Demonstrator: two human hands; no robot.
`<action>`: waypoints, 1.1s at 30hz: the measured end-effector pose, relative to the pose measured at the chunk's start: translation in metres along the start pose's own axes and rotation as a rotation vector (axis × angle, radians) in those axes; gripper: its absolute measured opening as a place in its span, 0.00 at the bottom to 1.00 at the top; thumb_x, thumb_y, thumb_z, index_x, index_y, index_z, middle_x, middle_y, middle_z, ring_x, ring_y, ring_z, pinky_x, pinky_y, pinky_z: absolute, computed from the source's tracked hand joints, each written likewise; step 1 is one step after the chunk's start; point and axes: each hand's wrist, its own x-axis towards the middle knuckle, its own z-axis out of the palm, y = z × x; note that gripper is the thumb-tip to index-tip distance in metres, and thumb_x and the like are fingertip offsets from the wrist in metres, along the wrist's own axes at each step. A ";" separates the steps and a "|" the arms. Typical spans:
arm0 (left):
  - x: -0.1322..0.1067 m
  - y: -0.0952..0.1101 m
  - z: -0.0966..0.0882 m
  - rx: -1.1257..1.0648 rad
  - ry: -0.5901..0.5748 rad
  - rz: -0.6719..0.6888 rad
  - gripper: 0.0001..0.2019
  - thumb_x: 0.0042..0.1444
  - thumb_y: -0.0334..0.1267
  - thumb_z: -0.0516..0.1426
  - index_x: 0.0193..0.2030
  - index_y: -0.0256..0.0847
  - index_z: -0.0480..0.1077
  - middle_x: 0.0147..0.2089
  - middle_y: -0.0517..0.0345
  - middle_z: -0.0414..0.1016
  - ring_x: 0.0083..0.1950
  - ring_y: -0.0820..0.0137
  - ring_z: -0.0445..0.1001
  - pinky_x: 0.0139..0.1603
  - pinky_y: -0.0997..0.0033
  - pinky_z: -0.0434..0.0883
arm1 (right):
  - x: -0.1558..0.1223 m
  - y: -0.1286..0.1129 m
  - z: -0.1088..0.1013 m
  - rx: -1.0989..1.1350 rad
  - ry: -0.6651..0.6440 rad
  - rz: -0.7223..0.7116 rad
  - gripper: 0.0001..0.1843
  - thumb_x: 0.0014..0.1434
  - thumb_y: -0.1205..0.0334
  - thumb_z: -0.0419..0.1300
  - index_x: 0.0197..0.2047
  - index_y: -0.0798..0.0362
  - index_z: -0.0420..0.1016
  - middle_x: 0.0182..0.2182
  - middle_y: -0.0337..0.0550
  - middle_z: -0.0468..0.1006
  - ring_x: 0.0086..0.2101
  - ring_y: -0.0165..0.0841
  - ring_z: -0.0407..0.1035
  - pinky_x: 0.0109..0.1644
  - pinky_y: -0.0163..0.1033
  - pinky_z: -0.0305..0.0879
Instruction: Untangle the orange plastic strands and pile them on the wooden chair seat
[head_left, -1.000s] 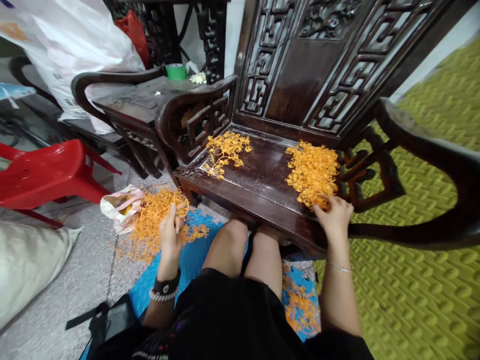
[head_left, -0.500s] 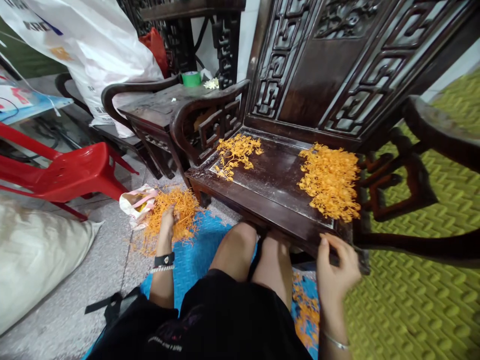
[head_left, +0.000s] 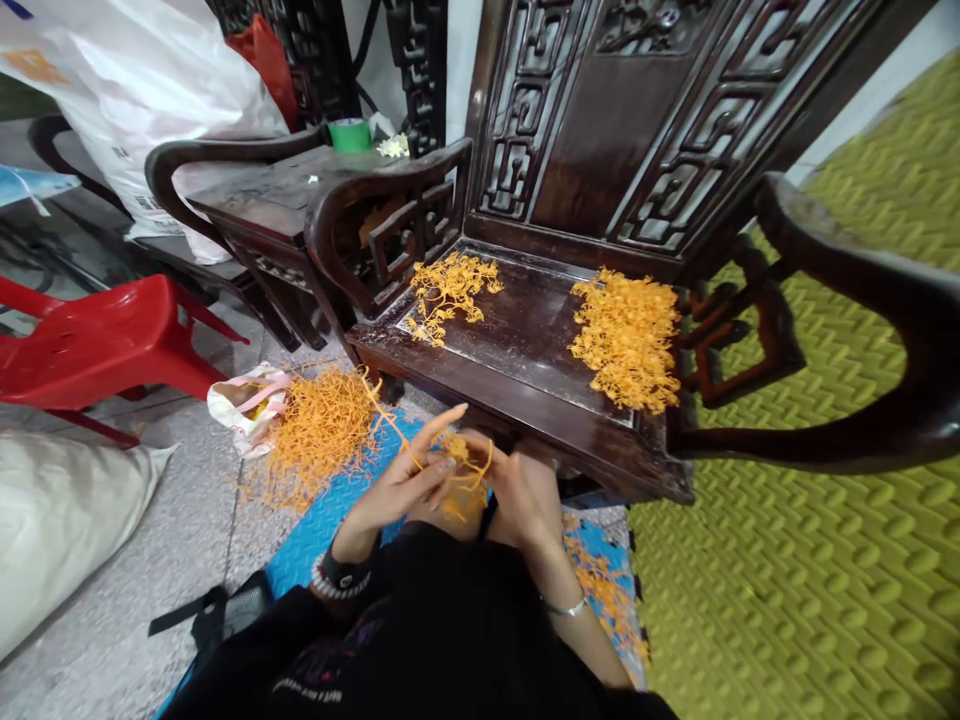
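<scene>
Dark wood chair [head_left: 525,335] before you, yellow mat [head_left: 810,580] spread along its right.

Speckled floor [head_left: 199,490] fills your left, with a red chair [head_left: 135,340] and, nearer, a blue mat [head_left: 300,545]; a loose orange heap [head_left: 319,430] sits across both beside a small bag [head_left: 244,410]. On the seat, a thick pile [head_left: 628,340] lies right, a thinner cluster [head_left: 454,290] left. Your left hand [head_left: 409,485] pinches an orange sprig [head_left: 455,450] in front of you; your right hand [head_left: 521,490] meets it, grip too blurred to tell.
</scene>
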 end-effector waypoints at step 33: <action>0.006 0.025 0.049 -0.120 -0.117 -0.037 0.21 0.66 0.43 0.49 0.65 0.48 0.61 0.13 0.70 0.55 0.13 0.80 0.49 0.15 0.79 0.51 | -0.012 -0.098 0.006 -0.541 1.016 -0.670 0.10 0.65 0.59 0.53 0.34 0.51 0.73 0.26 0.39 0.70 0.26 0.31 0.66 0.31 0.39 0.63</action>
